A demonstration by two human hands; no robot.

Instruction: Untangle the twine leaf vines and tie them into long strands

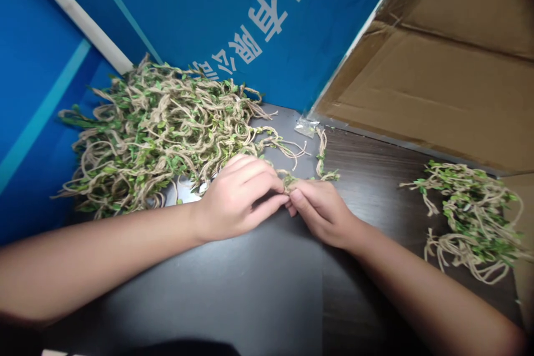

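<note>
My left hand (pixel 244 192) and my right hand (pixel 319 208) meet near the middle of the view, fingertips pinched on a small leafy twine piece (pixel 288 179). Its green leaves show just above the fingertips; the rest of it is hidden by the fingers. Behind and to the left of my left hand lies a big tangled pile of leafy twine (pixel 167 128). One separate leafy strand (pixel 321 150) rests on the table just beyond my right hand.
A smaller heap of leafy twine (pixel 475 217) lies at the right on the dark table (pixel 367 178). A clear plastic bag (pixel 306 127) sits near the cardboard (pixel 442 89) at the back right. The blue printed panel (pixel 200 5) stands behind the large pile.
</note>
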